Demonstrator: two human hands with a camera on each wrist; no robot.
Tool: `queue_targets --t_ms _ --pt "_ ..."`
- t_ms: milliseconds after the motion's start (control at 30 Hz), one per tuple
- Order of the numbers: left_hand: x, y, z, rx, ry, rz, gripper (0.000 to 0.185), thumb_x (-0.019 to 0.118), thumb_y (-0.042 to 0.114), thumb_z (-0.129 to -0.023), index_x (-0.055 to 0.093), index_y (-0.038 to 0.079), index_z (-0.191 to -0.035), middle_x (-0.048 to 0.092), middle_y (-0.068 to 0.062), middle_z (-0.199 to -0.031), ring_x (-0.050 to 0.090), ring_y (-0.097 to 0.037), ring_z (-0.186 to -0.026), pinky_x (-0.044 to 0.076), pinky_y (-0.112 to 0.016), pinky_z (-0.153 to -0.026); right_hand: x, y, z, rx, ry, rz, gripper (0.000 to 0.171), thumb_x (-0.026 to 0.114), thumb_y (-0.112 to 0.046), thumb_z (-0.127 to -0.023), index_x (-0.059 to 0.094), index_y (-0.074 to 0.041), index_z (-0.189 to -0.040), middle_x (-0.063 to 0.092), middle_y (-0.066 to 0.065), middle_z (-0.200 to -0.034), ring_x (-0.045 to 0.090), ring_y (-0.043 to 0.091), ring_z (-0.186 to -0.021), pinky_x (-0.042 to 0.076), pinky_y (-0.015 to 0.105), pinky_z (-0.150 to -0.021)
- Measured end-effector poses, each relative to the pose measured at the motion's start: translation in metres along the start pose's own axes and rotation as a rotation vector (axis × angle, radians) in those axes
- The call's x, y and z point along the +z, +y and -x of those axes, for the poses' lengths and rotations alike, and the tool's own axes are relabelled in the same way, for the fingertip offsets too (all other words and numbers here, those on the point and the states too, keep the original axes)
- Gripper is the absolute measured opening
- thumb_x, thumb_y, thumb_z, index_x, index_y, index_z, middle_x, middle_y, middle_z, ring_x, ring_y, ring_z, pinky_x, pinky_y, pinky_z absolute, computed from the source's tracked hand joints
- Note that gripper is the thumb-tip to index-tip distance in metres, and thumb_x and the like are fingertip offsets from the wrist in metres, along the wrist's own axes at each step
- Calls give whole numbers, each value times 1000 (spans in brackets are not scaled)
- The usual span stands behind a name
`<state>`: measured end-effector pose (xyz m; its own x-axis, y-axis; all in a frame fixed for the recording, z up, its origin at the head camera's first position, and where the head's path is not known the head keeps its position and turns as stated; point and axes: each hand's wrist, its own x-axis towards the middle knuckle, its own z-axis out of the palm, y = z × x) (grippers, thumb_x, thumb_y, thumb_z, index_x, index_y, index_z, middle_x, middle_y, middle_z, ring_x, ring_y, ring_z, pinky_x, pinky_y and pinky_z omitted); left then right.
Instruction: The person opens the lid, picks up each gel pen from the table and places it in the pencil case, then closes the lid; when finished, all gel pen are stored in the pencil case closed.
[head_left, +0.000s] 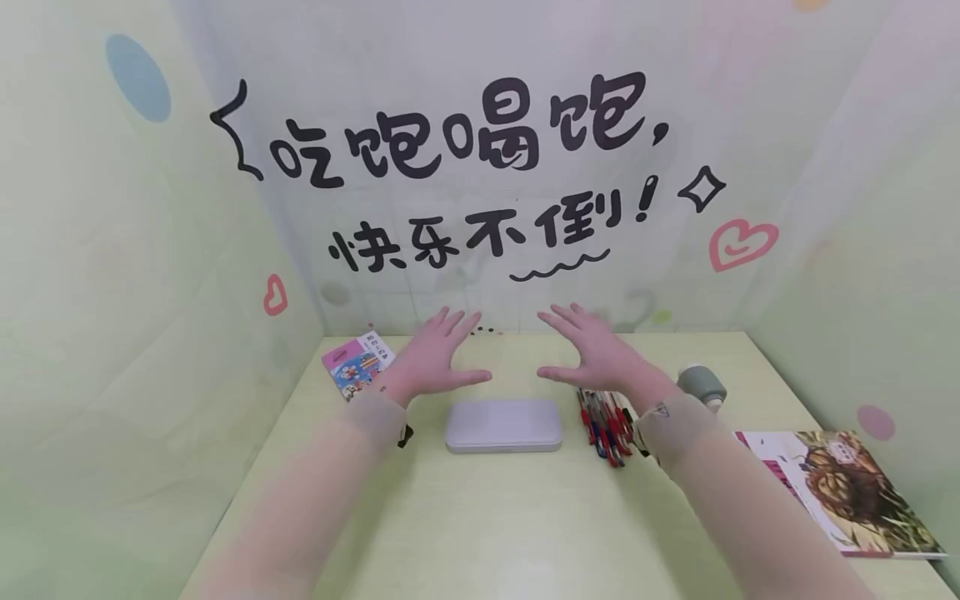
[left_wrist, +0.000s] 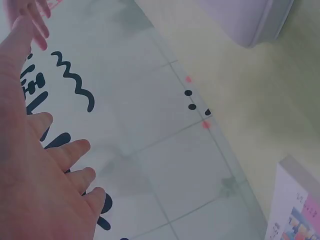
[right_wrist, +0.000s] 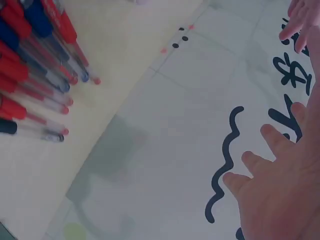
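- Now the left hand (head_left: 431, 358) and the right hand (head_left: 600, 354) each have a wide grip, with fingers spread and nothing held.
- The pale purple case (head_left: 504, 427) lies flat on the desk (head_left: 510, 525), between the hands, and closer to the person than the fingertips are.
- Its long side runs left to right.
- Neither hand looks much nearer to it.
- The pens (head_left: 606, 425) lie just right of it, nearer the right hand.
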<state>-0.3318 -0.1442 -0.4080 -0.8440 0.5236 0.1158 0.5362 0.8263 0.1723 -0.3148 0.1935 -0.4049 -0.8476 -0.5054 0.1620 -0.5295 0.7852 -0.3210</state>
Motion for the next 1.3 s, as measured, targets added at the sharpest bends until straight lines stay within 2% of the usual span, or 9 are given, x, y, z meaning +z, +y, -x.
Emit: queue_targets --t_ms 133,300,500,633,833,1100,1300 --pt "17 0 13 -27 3 100 112 68 82 -92 13 36 -178 23 -11 -185 14 -46 -173 23 -72 -137 21 -7 10 4 -8 -117 99 79 -65 -94 34 -31 -174 29 11 -183 25 45 -170 31 76 -132" --pt "38 1 31 -83 -42 206 114 67 86 -89 10 42 -178 22 -7 -186 13 -41 -174 26 -72 -136 52 -10 25 -7 -20 -187 94 83 -60 -93 42 -28 -171 39 11 -179 40 41 -164 41 70 -130" --pt "62 0 50 -147 -30 387 112 76 76 -90 18 38 -177 25 -7 -185 18 -38 -173 25 -67 -139 87 -8 41 23 -41 -227 78 87 -56 -91 60 -28 -158 43 11 -176 47 45 -159 46 71 -126" --pt "82 -3 59 -170 -21 505 112 82 68 -90 21 34 -177 28 -3 -184 25 -37 -172 26 -63 -140 106 -4 51 36 -28 -241 69 90 -49 -90 67 -23 -150 47 17 -173 51 50 -154 47 73 -123" --pt "107 -8 77 -224 0 610 115 89 63 -84 30 28 -176 35 -6 -182 33 -39 -168 28 -66 -138 119 -3 61 34 2 -269 64 92 -40 -88 71 -19 -145 48 25 -170 51 56 -151 44 77 -123" --pt "130 -16 90 -224 12 645 115 95 59 -78 38 28 -173 41 -7 -178 38 -39 -166 29 -63 -138 127 -2 65 96 0 -297 58 92 -38 -89 72 -25 -142 48 17 -172 49 54 -153 41 75 -126" --pt "139 -18 92 -196 37 589 103 96 48 -81 48 20 -167 47 -12 -174 39 -42 -165 31 -63 -138 133 5 68 109 32 -275 57 91 -41 -90 73 -26 -142 51 12 -172 52 49 -153 44 72 -126"
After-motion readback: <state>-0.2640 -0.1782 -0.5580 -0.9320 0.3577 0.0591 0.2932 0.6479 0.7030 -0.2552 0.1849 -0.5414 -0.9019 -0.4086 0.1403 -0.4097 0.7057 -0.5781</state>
